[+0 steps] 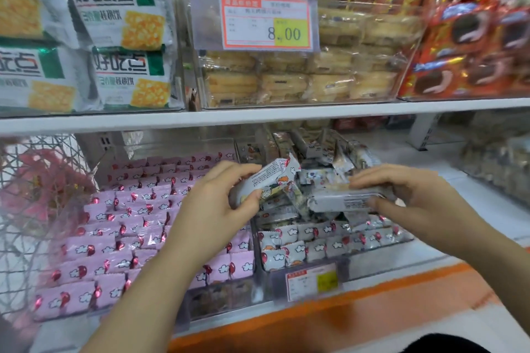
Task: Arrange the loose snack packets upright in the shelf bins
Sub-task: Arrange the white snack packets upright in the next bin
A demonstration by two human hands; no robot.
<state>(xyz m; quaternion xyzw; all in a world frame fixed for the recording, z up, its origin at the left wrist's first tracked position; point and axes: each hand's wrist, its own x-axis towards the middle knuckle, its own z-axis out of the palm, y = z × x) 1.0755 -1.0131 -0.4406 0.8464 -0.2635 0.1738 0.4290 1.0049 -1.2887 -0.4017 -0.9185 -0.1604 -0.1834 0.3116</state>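
Observation:
My left hand (222, 203) grips a white cartoon-printed snack packet (269, 179), tilted up to the right above the clear bin (312, 272) on the lower shelf. My right hand (410, 195) holds a second white packet (341, 200) lying flat over the same bin, thumb underneath and fingers on top. Below both hands, several white packets (309, 246) stand upright in rows at the bin's front. Behind them lies a loose heap of the same packets (318, 149). The left bin holds neat rows of pink packets (120, 226).
A white shelf board (258, 114) runs just above the hands, carrying green-and-white cracker bags (114, 14), clear-wrapped cakes (301, 80) behind a price tag reading 8.00 (265, 21), and red biscuit packs (470, 46). A wire basket (37, 209) stands at left. An orange shelf edge (344, 315) lies below.

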